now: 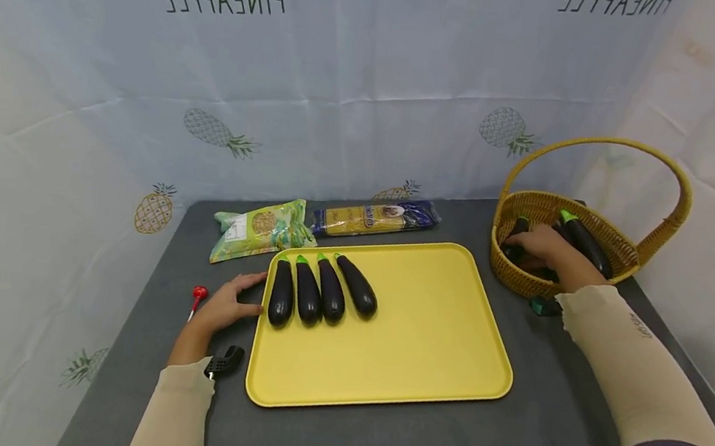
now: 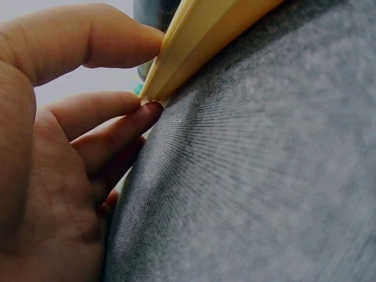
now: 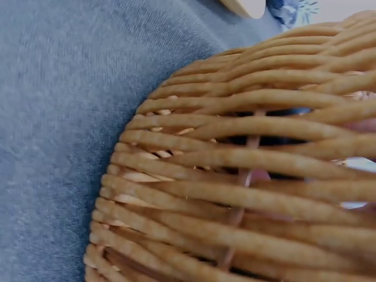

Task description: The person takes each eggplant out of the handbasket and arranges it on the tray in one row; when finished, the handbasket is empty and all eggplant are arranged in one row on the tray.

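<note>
Several dark eggplants [image 1: 326, 289] lie side by side at the left of a yellow tray [image 1: 426, 319]. At the tray's left edge is my left hand [image 1: 225, 307]; in the left wrist view its thumb and fingertips touch the tray rim [image 2: 176, 53], with the fingers fairly straight. My right hand [image 1: 543, 246] reaches into a wicker basket [image 1: 516, 279], fingers curled round an eggplant [image 1: 514, 254] near the basket's left side. Another eggplant [image 1: 587, 245] leans at the right inside the basket. The right wrist view is mostly basket weave [image 3: 235, 153], which hides most of that hand.
Behind the tray lie a green and yellow food packet [image 1: 264, 231] and a pack of pasta [image 1: 374, 217]. A small red-topped item [image 1: 199, 293] is left of my left hand. The basket's tall handle [image 1: 605, 141] arches above it. Printed cloth [image 1: 376, 56] hangs behind the table.
</note>
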`<state>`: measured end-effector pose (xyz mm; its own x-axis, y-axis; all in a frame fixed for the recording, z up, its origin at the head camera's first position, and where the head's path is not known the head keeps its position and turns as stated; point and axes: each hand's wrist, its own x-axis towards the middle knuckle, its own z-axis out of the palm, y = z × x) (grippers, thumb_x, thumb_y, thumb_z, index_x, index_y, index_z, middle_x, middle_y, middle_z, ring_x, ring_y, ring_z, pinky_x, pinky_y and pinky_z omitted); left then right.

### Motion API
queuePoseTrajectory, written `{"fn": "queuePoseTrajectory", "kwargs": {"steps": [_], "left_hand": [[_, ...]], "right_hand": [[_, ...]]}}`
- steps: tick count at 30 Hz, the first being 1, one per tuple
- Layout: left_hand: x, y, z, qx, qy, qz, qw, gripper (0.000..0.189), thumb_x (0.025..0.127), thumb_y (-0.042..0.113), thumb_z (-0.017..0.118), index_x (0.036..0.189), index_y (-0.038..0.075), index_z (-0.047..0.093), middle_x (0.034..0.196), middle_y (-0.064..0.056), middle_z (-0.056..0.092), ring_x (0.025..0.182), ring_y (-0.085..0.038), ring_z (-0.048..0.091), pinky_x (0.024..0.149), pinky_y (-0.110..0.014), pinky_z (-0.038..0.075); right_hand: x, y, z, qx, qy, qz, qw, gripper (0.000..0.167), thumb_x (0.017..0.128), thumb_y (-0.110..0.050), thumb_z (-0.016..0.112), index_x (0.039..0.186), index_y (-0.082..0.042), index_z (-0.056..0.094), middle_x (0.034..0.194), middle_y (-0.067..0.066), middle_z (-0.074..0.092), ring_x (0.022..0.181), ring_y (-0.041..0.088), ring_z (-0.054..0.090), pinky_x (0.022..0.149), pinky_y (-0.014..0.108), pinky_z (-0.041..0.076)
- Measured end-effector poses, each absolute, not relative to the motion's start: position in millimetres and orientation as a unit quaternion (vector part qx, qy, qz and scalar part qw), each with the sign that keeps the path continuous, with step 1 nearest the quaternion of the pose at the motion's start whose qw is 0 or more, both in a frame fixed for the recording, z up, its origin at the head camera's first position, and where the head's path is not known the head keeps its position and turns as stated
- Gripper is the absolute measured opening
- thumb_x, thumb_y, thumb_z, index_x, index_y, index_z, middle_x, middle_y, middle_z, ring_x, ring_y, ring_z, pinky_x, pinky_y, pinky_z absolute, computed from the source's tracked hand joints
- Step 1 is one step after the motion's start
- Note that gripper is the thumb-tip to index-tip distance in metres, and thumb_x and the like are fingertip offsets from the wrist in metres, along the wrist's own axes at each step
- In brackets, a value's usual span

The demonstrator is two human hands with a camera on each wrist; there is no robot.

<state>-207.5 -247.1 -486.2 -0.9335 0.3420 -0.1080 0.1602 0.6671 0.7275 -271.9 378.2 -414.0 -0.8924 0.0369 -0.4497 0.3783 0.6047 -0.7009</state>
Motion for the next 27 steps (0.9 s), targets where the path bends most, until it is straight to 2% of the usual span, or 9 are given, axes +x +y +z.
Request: {"fn": "queuePoseTrajectory", "kwargs": {"steps": [4,7,9,15,17,19,22,24,27], "left_hand": [[-207,-248,-490,0.14,0.903,0.388,0.118,0.077,0.081,0.026,0.076,0.149,0.011,0.043,0.149,-0.021,0.038,0.143,-0.047,0.004,0.108,-0.068,0.008],[-208,-249,-491,0.143,0.901,0.393,0.117,0.077,0.081,0.026,0.076,0.148,0.01,0.043,0.148,-0.022,0.038,0.143,-0.048,0.004,0.108,-0.068,0.008],[-208,-250,-491,0.147,0.9,0.394,0.117,0.077,0.081,0.026,0.076,0.149,0.01,0.043,0.148,-0.023,0.038,0.143,-0.048,0.003,0.108,-0.068,0.008],[-212,-249,-488,0.154,0.899,0.393,0.113,0.077,0.08,0.024,0.075,0.149,0.009,0.043,0.148,-0.022,0.038,0.143,-0.046,0.008,0.108,-0.067,0.012],[-214,-249,-486,0.154,0.901,0.39,0.112,0.077,0.08,0.024,0.075,0.149,0.009,0.043,0.148,-0.021,0.039,0.143,-0.045,0.01,0.109,-0.066,0.013],[-215,-249,-486,0.152,0.903,0.386,0.113,0.077,0.08,0.024,0.075,0.149,0.009,0.043,0.149,-0.021,0.038,0.143,-0.044,0.01,0.109,-0.066,0.013],[-215,-250,-485,0.15,0.905,0.382,0.114,0.077,0.081,0.024,0.076,0.149,0.009,0.043,0.149,-0.021,0.038,0.144,-0.045,0.009,0.109,-0.066,0.012],[-215,-250,-486,0.152,0.904,0.382,0.114,0.077,0.081,0.023,0.076,0.149,0.009,0.043,0.149,-0.022,0.038,0.144,-0.045,0.008,0.109,-0.066,0.011],[-214,-250,-486,0.155,0.903,0.384,0.114,0.077,0.081,0.023,0.076,0.149,0.009,0.042,0.149,-0.021,0.039,0.144,-0.045,0.009,0.109,-0.066,0.012]], "right_hand": [[-261,380,-407,0.124,0.845,-0.48,0.2,0.079,0.099,-0.03,0.055,0.15,0.012,0.011,0.144,0.038,0.017,0.105,0.043,0.056,0.078,0.044,0.056],[-251,383,-396,0.119,0.83,-0.506,0.203,0.089,0.1,-0.034,0.052,0.152,0.006,-0.007,0.152,0.037,0.005,0.119,0.048,0.046,0.082,0.044,0.055],[-244,385,-386,0.113,0.821,-0.523,0.202,0.092,0.1,-0.036,0.052,0.151,0.003,-0.014,0.154,0.035,0.003,0.126,0.05,0.038,0.086,0.045,0.053],[-217,385,-363,0.091,0.809,-0.552,0.179,0.088,0.1,-0.037,0.053,0.154,0.0,-0.006,0.155,0.031,0.01,0.134,0.048,0.029,0.092,0.047,0.05],[-208,383,-358,0.086,0.81,-0.558,0.161,0.088,0.1,-0.038,0.054,0.155,-0.001,-0.003,0.152,0.03,0.015,0.127,0.043,0.038,0.092,0.046,0.05],[-198,379,-355,0.079,0.813,-0.558,0.144,0.088,0.099,-0.04,0.054,0.156,-0.002,-0.002,0.149,0.028,0.02,0.115,0.029,0.05,0.09,0.044,0.052],[-183,370,-353,0.065,0.813,-0.565,0.126,0.086,0.1,-0.038,0.054,0.156,-0.003,0.0,0.144,0.024,0.024,0.095,0.01,0.058,0.088,0.043,0.052],[-176,362,-353,0.051,0.813,-0.567,0.124,0.083,0.1,-0.035,0.054,0.156,-0.002,0.002,0.144,0.024,0.025,0.092,0.004,0.058,0.087,0.041,0.054],[-169,347,-357,0.034,0.813,-0.566,0.13,0.08,0.1,-0.031,0.055,0.156,-0.003,0.005,0.145,0.025,0.027,0.096,0.005,0.057,0.085,0.04,0.054]]}}
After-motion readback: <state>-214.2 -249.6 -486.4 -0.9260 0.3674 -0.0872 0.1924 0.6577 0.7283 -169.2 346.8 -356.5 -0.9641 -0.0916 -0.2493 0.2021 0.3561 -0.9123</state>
